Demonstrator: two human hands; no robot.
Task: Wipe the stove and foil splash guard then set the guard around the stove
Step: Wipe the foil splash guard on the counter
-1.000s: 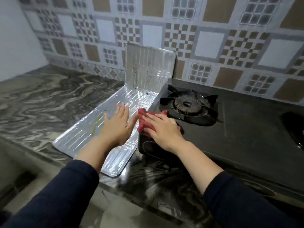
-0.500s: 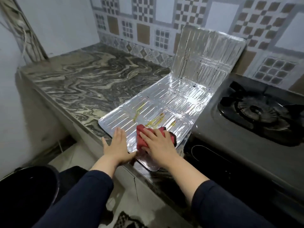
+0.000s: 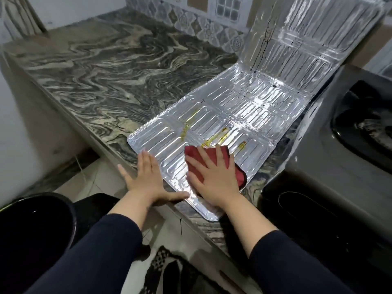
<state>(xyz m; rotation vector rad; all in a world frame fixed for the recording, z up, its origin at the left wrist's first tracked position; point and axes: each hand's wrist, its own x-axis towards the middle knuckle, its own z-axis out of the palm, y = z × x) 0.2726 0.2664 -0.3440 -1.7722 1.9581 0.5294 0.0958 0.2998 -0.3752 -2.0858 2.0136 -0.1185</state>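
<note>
Pressing flat with spread fingers, the right hand holds a red cloth down on the foil splash guard; the hand grips nothing, and its palm hides most of the cloth, so only the far edge and a right-hand corner of the cloth show. The left hand also lies open and flat, at the counter's front edge, fingertips on the guard's near left corner and thumb stretched along its rim toward the right hand.

One panel of the guard lies flat on the counter, running from the front edge back toward the tiled wall, where a second panel stands upright and leans on the tiles; its top is cut off by the frame. Yellow greasy streaks sit just beyond the cloth, and dark drips mark the upright panel. The guard's near corner overhangs the counter's front edge slightly.

To the right of the guard stands the stove, only partly in view; its burner is blurred and cut off at the right. Below the counter's front edge a dark bucket and a patterned mat are partly hidden by the dark sleeves.
</note>
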